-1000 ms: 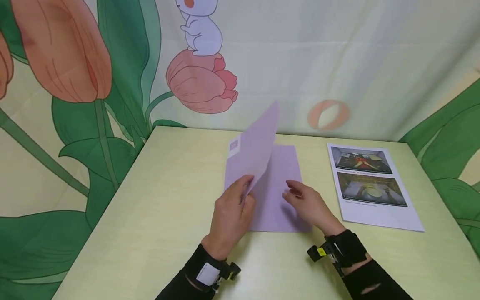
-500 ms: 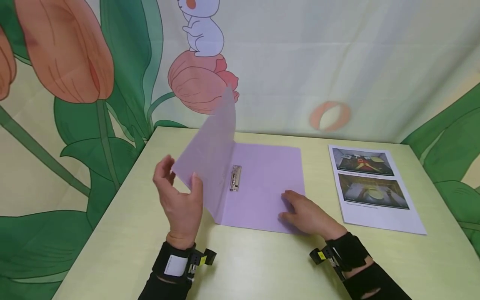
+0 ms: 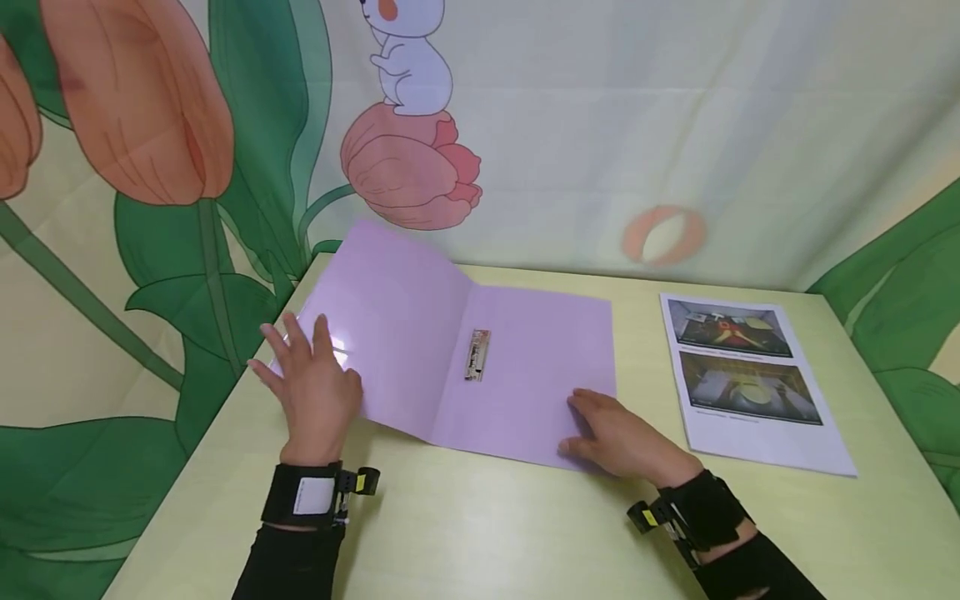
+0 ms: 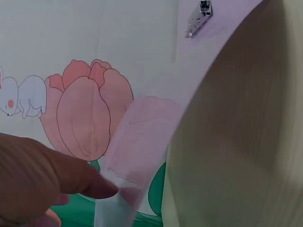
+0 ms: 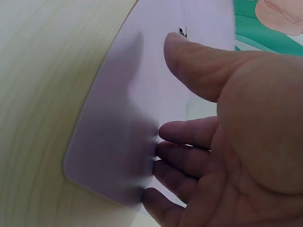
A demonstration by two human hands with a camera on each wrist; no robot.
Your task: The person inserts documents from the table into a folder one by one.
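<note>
Both hands lay on the folder (image 3: 465,358), which rested opened out on the table (image 3: 480,533). Left hand (image 3: 311,392): fingers straight and spread, pressing the front cover near its outer edge, evidently to hold that leaf down, since the cover rose slightly off the tabletop toward the far left corner. Right hand (image 3: 618,437): fingers extended, flat on the back cover's near right corner, apparently to keep the folder from sliding; the right wrist view showed the fingers (image 5: 184,156) on the purple sheet, gripping nothing. A metal clip (image 3: 477,354) sat on the right leaf, beside the spine fold. A printed sheet (image 3: 750,375) with two photographs lay just beside the folder, to its right, apart from it. Captions under the photographs were too small to read; no brand or label was legible anywhere.
</note>
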